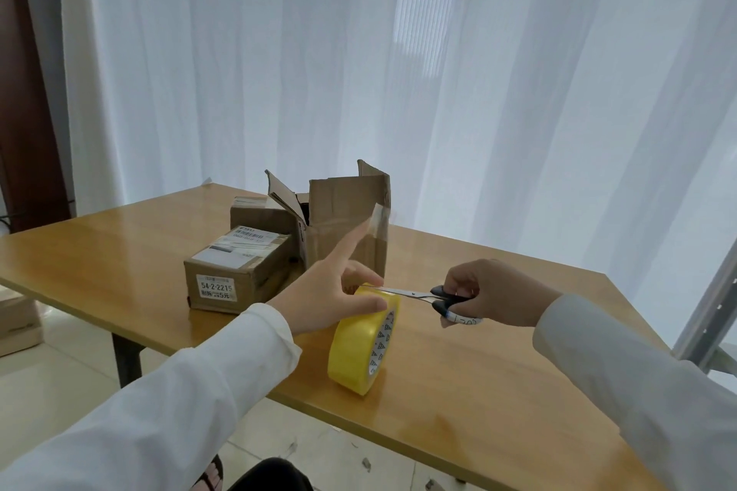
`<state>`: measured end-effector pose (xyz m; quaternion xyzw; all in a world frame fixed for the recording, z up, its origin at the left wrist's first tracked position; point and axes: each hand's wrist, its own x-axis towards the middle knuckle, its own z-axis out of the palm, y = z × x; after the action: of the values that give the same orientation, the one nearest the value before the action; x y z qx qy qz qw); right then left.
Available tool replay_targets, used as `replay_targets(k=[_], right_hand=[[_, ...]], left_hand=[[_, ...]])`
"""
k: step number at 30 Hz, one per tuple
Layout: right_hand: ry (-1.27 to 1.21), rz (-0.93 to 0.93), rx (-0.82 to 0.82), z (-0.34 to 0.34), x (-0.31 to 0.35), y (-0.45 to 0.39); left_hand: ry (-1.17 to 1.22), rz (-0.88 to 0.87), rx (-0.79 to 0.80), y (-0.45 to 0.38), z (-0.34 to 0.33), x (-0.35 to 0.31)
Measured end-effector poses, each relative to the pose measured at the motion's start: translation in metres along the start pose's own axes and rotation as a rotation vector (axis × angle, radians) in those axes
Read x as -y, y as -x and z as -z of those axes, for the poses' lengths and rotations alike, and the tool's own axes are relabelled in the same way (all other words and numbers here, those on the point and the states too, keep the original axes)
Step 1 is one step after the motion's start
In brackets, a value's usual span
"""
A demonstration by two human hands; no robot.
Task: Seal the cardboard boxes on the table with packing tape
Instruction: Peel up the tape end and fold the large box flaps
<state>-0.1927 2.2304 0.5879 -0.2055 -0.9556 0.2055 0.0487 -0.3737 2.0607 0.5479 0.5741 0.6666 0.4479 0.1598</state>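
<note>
A yellow packing tape roll (359, 347) stands on edge on the wooden table (498, 391). My left hand (323, 299) holds the top of the roll between thumb and fingers. Its index finger points up, and a clear strip of tape (379, 221) is stuck to the fingertip. My right hand (490, 291) grips black-handled scissors (410, 294), whose blades reach to the top of the roll beside my left thumb. Behind the roll stand a tall cardboard box (343, 219) with its flaps up and a small closed box (235, 275) with labels.
Another closed cardboard box (255, 211) sits behind the small one. White curtains hang behind the table. A metal frame (710, 315) stands at the right edge. More cardboard lies on the floor at the left (16, 323). The table's near edge runs diagonally below my arms.
</note>
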Motion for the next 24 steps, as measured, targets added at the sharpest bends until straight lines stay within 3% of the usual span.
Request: replay_targets(k=[12,17,20,24], right_hand=[[-0.113,0.012,0.026,-0.004,-0.003,0.002],[-0.255,0.032,-0.144,0.015,-0.002,0.004],[-0.059,-0.093,-0.136,0.026,-0.013,0.001],[0.346,-0.405,-0.063,0.001,-0.047,-0.005]], left_hand=[[-0.155,-0.160,-0.245,-0.001,-0.006,0.010],[-0.082,-0.115,-0.224,-0.001,-0.008,0.016],[-0.160,-0.133,-0.237,-0.002,-0.007,0.017],[-0.248,-0.171,-0.286,-0.001,-0.012,0.016]])
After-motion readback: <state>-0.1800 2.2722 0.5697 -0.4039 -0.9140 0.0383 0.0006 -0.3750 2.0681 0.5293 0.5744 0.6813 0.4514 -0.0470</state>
